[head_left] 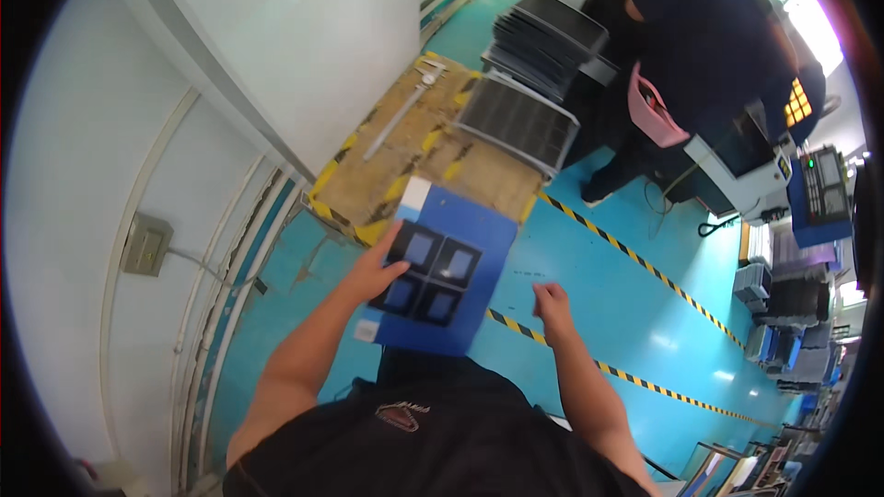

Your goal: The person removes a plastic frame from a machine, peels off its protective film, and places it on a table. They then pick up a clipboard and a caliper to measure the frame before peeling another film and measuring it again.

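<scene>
My left hand (376, 269) grips the left side of a flat blue board (497, 239), its thumb lying over the front. Four black square frames (430, 274) with blue middles sit on the board in two rows of two. White patches show at the board's upper left and lower left corners. The board is held tilted in front of my body, near the close end of a worn wooden table (368, 189). My right hand (551, 302) hangs apart from the board on its right, fingers curled in, with nothing visible in it.
A long caliper (405, 110) lies on the table, whose edges carry yellow-black tape. Dark slatted racks (518, 120) and stacked dark panels (552, 41) stand beyond. A person in dark clothes (709, 37) is at the far right, near a pink bin (652, 110). A white wall (285, 37) borders the left.
</scene>
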A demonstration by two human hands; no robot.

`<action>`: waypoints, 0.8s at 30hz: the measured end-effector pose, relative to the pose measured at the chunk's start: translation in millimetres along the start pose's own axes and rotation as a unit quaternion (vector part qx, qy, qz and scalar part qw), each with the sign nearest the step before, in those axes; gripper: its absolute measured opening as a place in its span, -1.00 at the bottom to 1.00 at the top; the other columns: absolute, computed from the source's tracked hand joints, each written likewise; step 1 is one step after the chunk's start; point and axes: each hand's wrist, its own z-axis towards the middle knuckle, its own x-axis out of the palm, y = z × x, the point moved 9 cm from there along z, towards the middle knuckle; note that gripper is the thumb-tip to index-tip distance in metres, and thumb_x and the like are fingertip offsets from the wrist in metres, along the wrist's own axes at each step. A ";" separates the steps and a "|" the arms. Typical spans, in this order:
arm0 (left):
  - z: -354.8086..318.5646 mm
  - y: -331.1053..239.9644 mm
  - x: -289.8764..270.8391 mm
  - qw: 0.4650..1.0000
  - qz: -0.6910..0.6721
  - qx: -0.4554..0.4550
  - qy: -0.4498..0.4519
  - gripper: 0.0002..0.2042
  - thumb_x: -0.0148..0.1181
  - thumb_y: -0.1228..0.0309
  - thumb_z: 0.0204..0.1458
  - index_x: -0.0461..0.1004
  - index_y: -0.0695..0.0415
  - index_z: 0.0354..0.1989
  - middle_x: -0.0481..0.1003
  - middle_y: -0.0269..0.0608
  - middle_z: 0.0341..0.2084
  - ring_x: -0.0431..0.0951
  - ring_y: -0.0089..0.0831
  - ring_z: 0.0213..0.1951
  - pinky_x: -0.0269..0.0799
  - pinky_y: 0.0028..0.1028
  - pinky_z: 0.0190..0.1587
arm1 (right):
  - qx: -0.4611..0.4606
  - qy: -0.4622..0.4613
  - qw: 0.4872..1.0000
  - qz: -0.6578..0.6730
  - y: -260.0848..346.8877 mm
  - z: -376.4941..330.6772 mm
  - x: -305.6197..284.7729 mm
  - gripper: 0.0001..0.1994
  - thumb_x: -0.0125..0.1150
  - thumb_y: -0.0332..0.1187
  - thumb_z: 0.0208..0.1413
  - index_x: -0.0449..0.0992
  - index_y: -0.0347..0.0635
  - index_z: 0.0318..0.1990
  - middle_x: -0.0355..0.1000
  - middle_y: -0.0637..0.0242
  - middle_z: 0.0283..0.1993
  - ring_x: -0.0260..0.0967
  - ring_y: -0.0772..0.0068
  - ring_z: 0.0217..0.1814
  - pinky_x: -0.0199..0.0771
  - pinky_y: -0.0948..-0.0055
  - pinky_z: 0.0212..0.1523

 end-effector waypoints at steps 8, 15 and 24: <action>-86.9 39.6 -248.0 0.973 0.200 -0.095 -0.066 -0.33 0.29 0.48 -0.02 0.21 0.15 0.33 0.49 0.15 -0.02 0.51 0.08 0.00 0.43 -0.26 0.04 | -0.148 0.070 0.917 -0.364 172.3 275.8 401.2 -0.51 0.30 -0.01 -0.03 0.60 -0.29 -0.14 0.59 0.04 -0.24 0.56 0.03 -0.25 0.52 0.23 -0.19; -161.2 67.6 -289.4 0.954 0.166 -0.212 -0.127 -0.31 0.34 0.57 -0.12 0.26 0.22 0.28 0.54 0.16 -0.15 0.59 0.06 -0.12 0.49 -0.30 -0.05 | -0.046 0.042 0.887 -0.457 206.6 305.6 490.1 -0.44 0.25 0.06 -0.07 0.59 -0.26 -0.08 0.56 0.01 -0.07 0.51 0.07 0.05 0.48 0.24 0.04; -86.3 66.8 -304.8 0.977 0.109 -0.176 -0.059 -0.30 0.29 0.59 -0.11 0.21 0.30 0.30 0.52 0.22 -0.06 0.56 -0.08 0.02 0.40 -0.36 0.07 | 0.045 -0.100 0.975 -0.191 159.4 343.5 415.1 -0.57 0.13 -0.16 -0.04 0.58 -0.34 -0.13 0.56 -0.09 -0.17 0.55 -0.05 -0.08 0.53 0.12 -0.08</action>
